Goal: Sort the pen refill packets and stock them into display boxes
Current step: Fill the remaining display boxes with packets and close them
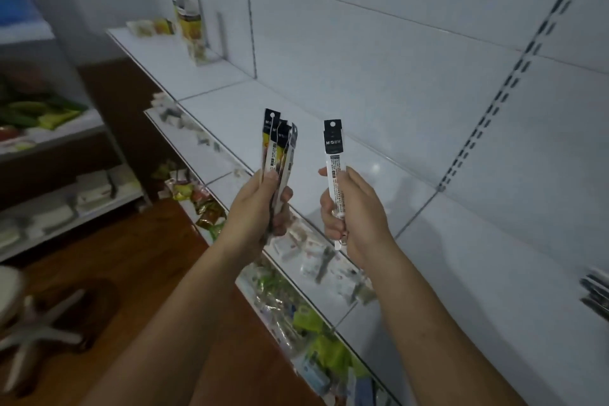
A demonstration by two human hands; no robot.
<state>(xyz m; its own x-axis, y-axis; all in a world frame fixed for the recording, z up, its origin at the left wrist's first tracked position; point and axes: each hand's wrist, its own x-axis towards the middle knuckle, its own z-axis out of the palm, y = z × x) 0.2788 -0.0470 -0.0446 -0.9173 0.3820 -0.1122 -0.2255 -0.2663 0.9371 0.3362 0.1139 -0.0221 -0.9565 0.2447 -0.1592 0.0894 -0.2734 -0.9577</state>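
My left hand is closed around a fanned bunch of several pen refill packets, long narrow sleeves with black header tops, held upright over the white shelf. My right hand grips a single refill packet, white with a black header and a hang hole, also upright. The two hands are side by side, a small gap between them. A tall display box with packets in it stands at the far left end of the shelf.
The shelf's white back wall has slotted uprights. Dark packets lie at the right edge. Lower shelves below hold mixed small goods. A second rack stands left, with a stool on the wooden floor.
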